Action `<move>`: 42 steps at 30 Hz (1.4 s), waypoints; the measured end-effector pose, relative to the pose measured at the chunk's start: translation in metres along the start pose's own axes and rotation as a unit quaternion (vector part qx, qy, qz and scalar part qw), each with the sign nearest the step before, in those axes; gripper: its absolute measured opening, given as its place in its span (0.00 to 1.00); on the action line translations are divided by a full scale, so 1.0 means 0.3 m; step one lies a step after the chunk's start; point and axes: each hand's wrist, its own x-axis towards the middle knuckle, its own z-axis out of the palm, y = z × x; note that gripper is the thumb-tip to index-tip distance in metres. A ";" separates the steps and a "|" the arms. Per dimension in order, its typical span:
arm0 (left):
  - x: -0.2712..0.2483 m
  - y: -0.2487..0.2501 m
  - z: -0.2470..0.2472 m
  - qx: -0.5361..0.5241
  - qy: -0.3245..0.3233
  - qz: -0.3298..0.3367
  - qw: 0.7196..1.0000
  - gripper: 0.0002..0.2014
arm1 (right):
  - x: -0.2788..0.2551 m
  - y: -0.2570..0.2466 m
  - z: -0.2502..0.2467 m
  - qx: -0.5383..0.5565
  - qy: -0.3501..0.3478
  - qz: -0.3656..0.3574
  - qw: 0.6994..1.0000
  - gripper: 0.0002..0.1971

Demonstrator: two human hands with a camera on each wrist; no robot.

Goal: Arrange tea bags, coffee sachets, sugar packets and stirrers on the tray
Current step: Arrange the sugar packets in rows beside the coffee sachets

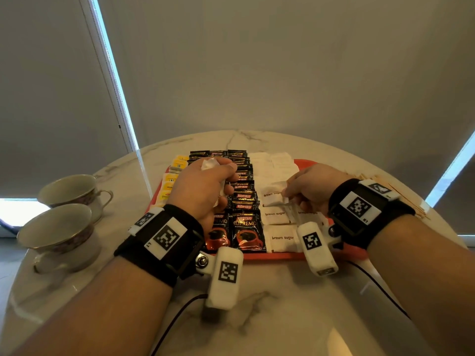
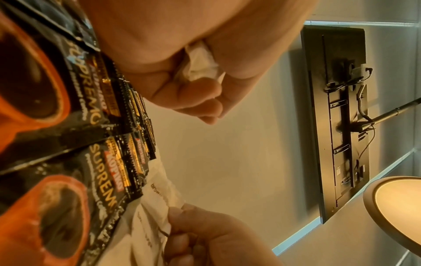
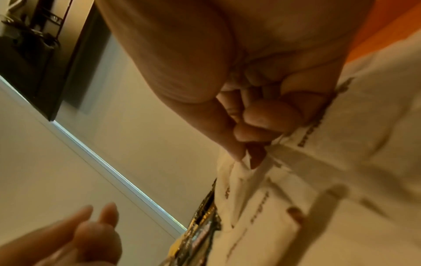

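From the head camera, the red tray (image 1: 280, 256) sits on the marble table (image 1: 257, 317) and is largely filled. Yellow tea bags (image 1: 169, 179) line its left edge, two overlapping columns of black coffee sachets (image 1: 244, 201) run down the middle, and white sugar packets (image 1: 279, 237) fill the right part. The wooden stirrers (image 1: 393, 194) lie at or past the tray's right edge, behind the right wrist; whether they rest on the tray cannot be told. The left hand (image 1: 205, 191) hovers over the coffee columns, fingers curled round a bunch of spare white packets (image 1: 210, 164). The right hand (image 1: 311, 187) pinches the corner of one sugar packet (image 1: 273, 197) in the sugar rows. Two teacups (image 1: 64, 214) stand near the table's left edge.

The left wrist camera shows white paper (image 2: 200, 63) clamped in the left fist above the coffee sachets (image 2: 95, 144).

The right wrist camera shows thumb and fingertips (image 3: 252, 133) pressed together on a crumpled packet edge (image 3: 246, 169).

By my reckoning, tea and coffee are done, while the held sugar packets and perhaps the stirrers remain to be placed.
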 end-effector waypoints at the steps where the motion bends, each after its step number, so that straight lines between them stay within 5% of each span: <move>1: -0.001 0.002 0.000 -0.001 0.000 -0.001 1.000 0.02 | 0.002 0.002 0.004 -0.009 0.001 0.000 1.000 0.08; 11: -0.014 0.021 0.007 -0.017 -0.010 -0.039 0.999 0.01 | -0.021 -0.022 0.007 -0.016 0.066 -0.068 0.995 0.03; 18: -0.036 0.034 0.008 -0.066 -0.057 -0.106 0.991 0.07 | -0.047 -0.050 0.044 0.021 -0.049 -0.017 0.998 0.09; 25: -0.050 0.025 0.023 -0.017 -0.057 -0.076 0.995 0.09 | -0.093 -0.040 0.089 0.134 -0.121 -0.159 0.971 0.16; 33: -0.040 0.007 0.026 0.006 -0.031 -0.055 0.998 0.10 | -0.089 0.006 0.125 0.151 -0.118 -0.230 0.954 0.06; 36: -0.030 -0.002 0.028 0.014 -0.028 -0.049 0.998 0.12 | -0.089 0.006 0.116 0.152 -0.140 -0.211 0.955 0.11; 42: -0.045 -0.004 0.034 0.019 -0.083 -0.031 0.996 0.13 | -0.104 0.015 0.115 0.171 -0.149 -0.226 0.947 0.09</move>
